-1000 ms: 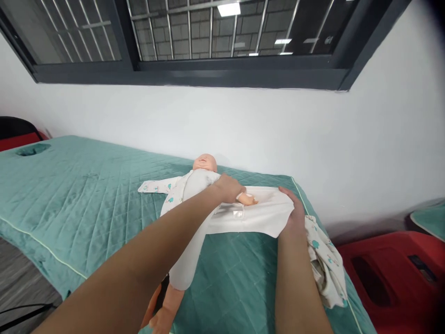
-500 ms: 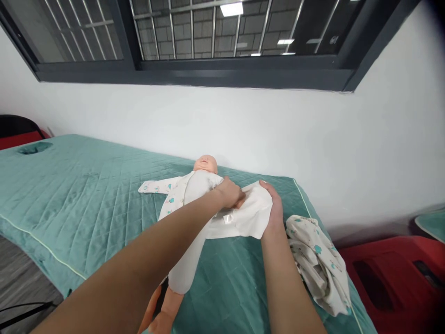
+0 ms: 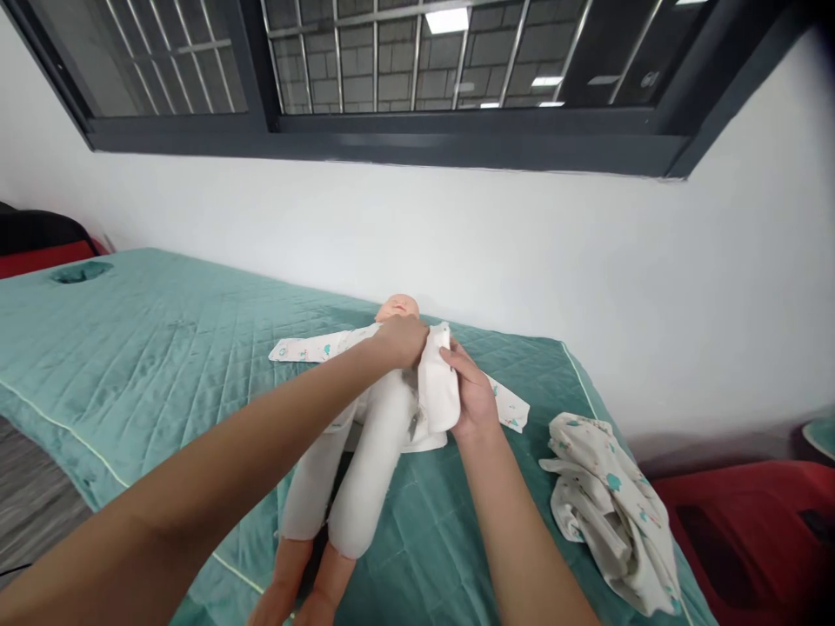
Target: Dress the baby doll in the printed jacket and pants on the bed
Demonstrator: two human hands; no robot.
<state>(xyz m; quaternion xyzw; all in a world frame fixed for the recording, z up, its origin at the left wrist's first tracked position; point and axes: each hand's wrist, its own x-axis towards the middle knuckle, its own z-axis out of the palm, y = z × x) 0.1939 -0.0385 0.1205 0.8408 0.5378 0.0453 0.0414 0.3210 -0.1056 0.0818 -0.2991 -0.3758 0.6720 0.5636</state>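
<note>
A baby doll (image 3: pixel 397 306) lies on its back, its white cloth legs (image 3: pixel 375 469) pointing toward me. Under and around it is a white baby shirt (image 3: pixel 438 382) with a teal print, one printed sleeve (image 3: pixel 303 349) stretched out left and another sleeve (image 3: pixel 512 407) out right. My right hand (image 3: pixel 475 393) grips the shirt's right front panel, thumb on top, and holds it raised beside the doll's body. Across the doll's chest, my left hand (image 3: pixel 403 339) is closed at the panel's upper edge; its fingertips are partly hidden.
A crumpled printed baby garment (image 3: pixel 610 513) lies on the right of the green quilted bed cover (image 3: pixel 176 348). Behind the bed runs a white wall (image 3: pixel 457 235) under a barred window (image 3: pixel 391 69). Something red (image 3: pixel 757 530) stands beyond the right edge.
My right hand has moved left, bringing the shirt panel from spread out to folded up against the doll. My left hand has shifted up toward the doll's neck. The right sleeve now shows.
</note>
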